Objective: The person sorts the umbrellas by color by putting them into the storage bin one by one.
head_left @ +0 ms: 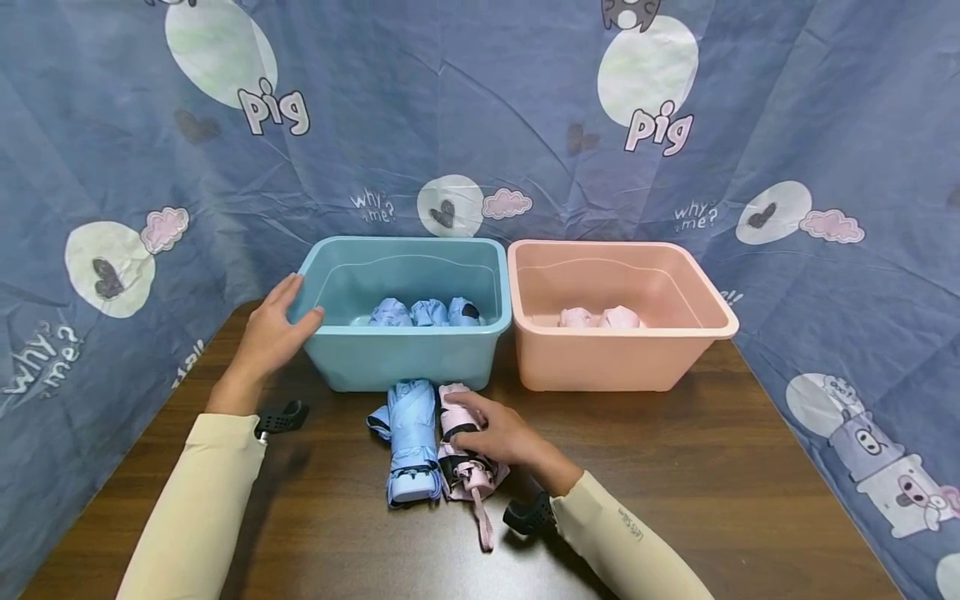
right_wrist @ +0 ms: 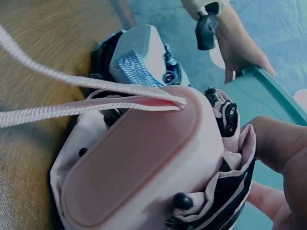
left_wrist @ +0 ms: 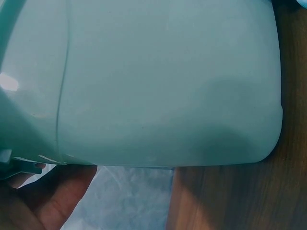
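My left hand (head_left: 273, 329) rests at the near left corner of a blue plastic bin (head_left: 405, 358), thumb by the rim and fingers along the side. In the left wrist view the bin's wall fills most of the picture. My right hand (head_left: 498, 429) lies over a folded pink umbrella (head_left: 477, 477), thumb and fingers spread across its upper side; the fingertips' contact is partly hidden. The pink umbrella's handle end, with its wrist strap (right_wrist: 57, 76), faces the right wrist camera. Beside it on the table lies a folded blue umbrella (head_left: 412, 429).
Several rolled blue umbrellas (head_left: 430, 313) lie inside the blue bin. To its right stands a peach bin (head_left: 600, 362) holding two pink bundles (head_left: 619, 317). Both stand on a brown wooden table (head_left: 337, 533), before a blue printed cloth (head_left: 480, 100).
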`<state>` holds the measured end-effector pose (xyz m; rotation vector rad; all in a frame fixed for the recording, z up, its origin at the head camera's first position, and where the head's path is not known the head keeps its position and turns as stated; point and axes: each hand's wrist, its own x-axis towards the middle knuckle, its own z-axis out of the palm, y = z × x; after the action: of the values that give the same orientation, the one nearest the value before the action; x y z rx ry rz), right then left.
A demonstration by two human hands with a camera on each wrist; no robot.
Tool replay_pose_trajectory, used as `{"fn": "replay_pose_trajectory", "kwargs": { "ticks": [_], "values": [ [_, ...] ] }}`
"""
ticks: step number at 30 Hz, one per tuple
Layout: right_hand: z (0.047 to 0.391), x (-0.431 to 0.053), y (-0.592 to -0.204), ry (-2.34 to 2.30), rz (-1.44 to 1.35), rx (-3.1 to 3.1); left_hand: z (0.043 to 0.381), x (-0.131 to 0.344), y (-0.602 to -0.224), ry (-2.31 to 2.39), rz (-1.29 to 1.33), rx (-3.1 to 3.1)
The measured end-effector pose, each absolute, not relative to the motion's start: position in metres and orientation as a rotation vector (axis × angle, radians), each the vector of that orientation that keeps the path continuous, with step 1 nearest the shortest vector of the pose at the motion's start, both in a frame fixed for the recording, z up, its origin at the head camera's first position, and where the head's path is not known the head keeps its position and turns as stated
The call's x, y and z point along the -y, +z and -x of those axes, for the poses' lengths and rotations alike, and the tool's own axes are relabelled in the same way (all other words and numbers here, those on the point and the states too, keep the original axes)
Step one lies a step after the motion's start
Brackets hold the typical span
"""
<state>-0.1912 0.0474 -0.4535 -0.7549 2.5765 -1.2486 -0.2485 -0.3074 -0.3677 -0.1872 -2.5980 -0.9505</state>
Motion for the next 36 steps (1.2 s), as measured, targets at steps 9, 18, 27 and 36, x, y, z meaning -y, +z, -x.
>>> {"fn": "replay_pose_trajectory", "kwargs": {
  "ticks": [9,18,27,36],
  "values": [
    [0.19,-0.055,-0.444,-1.295,0.76,-2.542,0.249,0.308,-0.369,-0.948,0.192,2.609],
    [0.181,-0.061,-0.422,-1.372,0.828,-2.497,0.248,0.307,-0.369,-0.95,0.208,2.598],
    [0.167,-0.071,-0.398,-1.506,0.847,-2.392,0.249,0.305,-0.371,-0.947,0.205,2.592],
    [0.151,-0.086,-0.377,-1.608,0.822,-2.297,0.251,0.307,-0.371,-0.949,0.216,2.585]
  ]
}}
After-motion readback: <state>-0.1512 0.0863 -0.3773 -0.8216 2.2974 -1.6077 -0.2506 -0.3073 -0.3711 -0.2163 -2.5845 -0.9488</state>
